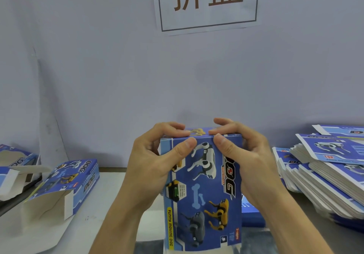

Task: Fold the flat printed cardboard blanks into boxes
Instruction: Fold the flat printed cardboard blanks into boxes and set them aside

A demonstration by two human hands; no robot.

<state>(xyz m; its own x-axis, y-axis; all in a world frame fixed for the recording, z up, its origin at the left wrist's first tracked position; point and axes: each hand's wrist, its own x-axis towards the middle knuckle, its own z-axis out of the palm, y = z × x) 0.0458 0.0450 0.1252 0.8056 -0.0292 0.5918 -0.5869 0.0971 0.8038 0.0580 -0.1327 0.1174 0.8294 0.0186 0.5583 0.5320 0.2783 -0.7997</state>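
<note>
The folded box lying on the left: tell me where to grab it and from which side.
Take the folded box across its closed blue body near the far end, coming from above. It lies on its side on the table, and its near end gapes open with loose flaps that would likely crumple or bend under a grip.

Blue printed box [202, 192], upright at centre, held up off the table; robot-dog pictures, bone, "DOG" lettering running sideways; far end gripped from both sides, near end open-looking, unclear. Two formed boxes at left: one [67, 186] lying on its side, end flaps open; another [15, 165] at frame edge, flaps loose. Stack of flat blanks [325, 171] at right, fanned, printed side up.
</note>
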